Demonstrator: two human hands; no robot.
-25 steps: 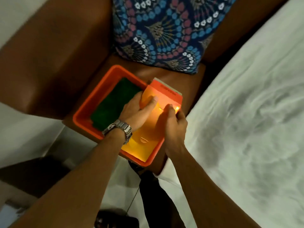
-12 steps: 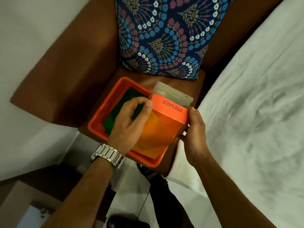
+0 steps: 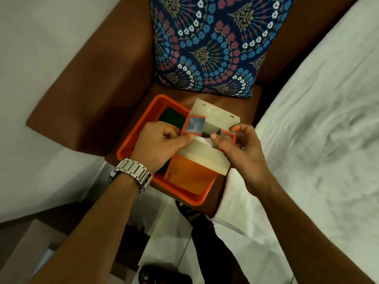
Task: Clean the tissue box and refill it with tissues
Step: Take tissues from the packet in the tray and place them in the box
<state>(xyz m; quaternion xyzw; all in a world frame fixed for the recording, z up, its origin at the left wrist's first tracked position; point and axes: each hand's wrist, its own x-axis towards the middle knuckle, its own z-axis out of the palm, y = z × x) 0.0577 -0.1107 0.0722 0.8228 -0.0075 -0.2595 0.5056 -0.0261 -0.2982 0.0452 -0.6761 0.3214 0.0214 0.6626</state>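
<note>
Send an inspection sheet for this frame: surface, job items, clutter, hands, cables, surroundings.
surface: brown armchair seat, orange tray on it.
job's things: tissue box in the tray, end flaps open, white tissues showing inside; green cloth lies in the tray.
clutter: nothing seen.
hands: left hand pinches the left flap, right hand pinches the right flap; watch on the left wrist.
cables: nothing seen.
surroundings: patterned cushion at the chair back, bed with white sheet to the right, dark sandal on the tiled floor.
</note>
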